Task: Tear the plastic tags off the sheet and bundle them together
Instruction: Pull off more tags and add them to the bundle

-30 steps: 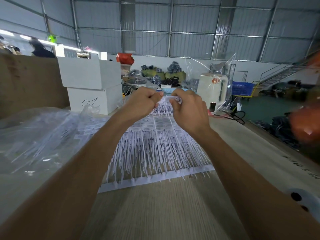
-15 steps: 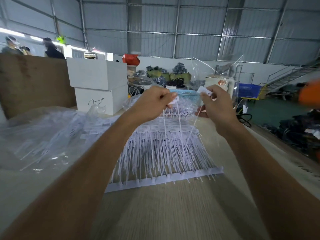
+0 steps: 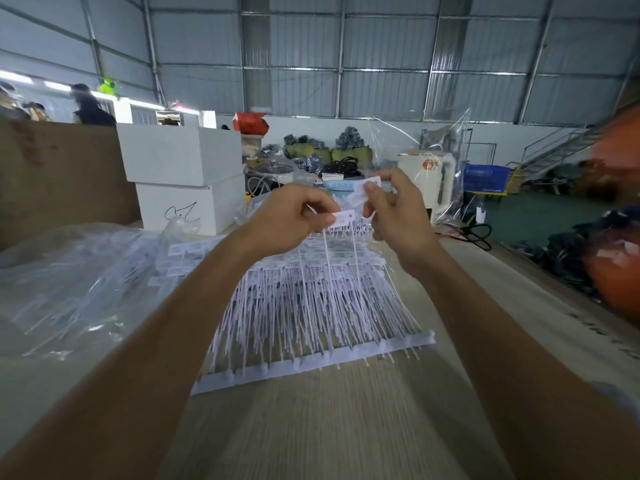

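A sheet of white plastic tags (image 3: 311, 306) lies on the wooden table, thin stems running down to a white spine strip (image 3: 311, 365) at its near edge. Both hands are raised above the sheet's far end. My left hand (image 3: 291, 220) pinches the flat head of a tag (image 3: 343, 217) whose stem hangs down toward the sheet. My right hand (image 3: 398, 209) holds a torn-off tag (image 3: 369, 188) between thumb and fingers, a little higher and close beside the left one.
A clear plastic bag with more tags (image 3: 69, 282) lies on the table at left. Two stacked white boxes (image 3: 183, 178) stand behind it. A white machine (image 3: 429, 178) under clear plastic stands at the back right. The table edge (image 3: 540, 271) runs along the right.
My right hand pulled a tag away from the left hand, then came back in beside it, holding the tag higher. The left hand kept its pinch on the tag head.
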A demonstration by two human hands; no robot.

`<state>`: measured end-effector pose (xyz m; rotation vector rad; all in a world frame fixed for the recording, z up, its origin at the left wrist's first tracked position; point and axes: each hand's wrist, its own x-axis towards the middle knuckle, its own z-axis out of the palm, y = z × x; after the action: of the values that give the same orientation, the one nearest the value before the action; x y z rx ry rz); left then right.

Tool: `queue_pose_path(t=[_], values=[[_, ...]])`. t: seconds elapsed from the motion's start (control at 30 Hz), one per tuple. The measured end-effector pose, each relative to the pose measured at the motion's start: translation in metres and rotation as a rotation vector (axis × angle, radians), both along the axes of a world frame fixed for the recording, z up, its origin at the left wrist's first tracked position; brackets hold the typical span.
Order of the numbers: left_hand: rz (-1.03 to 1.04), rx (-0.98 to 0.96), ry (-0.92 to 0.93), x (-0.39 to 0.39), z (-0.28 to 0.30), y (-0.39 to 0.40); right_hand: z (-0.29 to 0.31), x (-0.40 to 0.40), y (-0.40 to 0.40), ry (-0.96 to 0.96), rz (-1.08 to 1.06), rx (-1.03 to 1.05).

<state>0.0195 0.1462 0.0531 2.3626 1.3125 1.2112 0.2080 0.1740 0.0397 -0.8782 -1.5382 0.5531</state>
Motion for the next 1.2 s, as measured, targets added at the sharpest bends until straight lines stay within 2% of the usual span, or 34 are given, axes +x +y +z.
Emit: queue_pose_path(t=[0.17, 0.3, 0.5, 0.6, 0.73, 0.83, 0.97, 1.1, 1.2], values=[[0.039, 0.067, -0.014, -0.004, -0.005, 0.004, -0.008, -0.003, 0.003, -0.181, -0.111, -0.014], [0.063, 0.036, 0.047, -0.005, -0.009, 0.006, -0.008, -0.004, 0.003, -0.248, -0.071, -0.033], [0.032, -0.039, 0.039, -0.003, -0.01, 0.005, -0.008, -0.003, 0.004, -0.084, -0.043, -0.03], [0.025, -0.085, 0.044, -0.003, -0.011, 0.006, -0.007, -0.003, 0.006, -0.096, -0.097, -0.066], [0.019, -0.08, -0.008, -0.004, -0.012, 0.006, -0.009, 0.0, 0.004, -0.112, 0.12, -0.191], [0.077, -0.02, -0.005, -0.005, -0.011, 0.009, -0.011, 0.001, 0.003, -0.192, 0.227, -0.151], [0.115, 0.031, 0.028, -0.01, -0.014, 0.013, -0.009, 0.007, 0.007, -0.216, 0.269, -0.14], [-0.028, -0.062, -0.002, -0.011, -0.017, 0.013, -0.007, 0.01, 0.007, -0.236, 0.292, -0.151], [-0.067, -0.126, -0.064, -0.01, -0.019, 0.014, -0.006, 0.008, 0.006, -0.229, 0.281, -0.084]])
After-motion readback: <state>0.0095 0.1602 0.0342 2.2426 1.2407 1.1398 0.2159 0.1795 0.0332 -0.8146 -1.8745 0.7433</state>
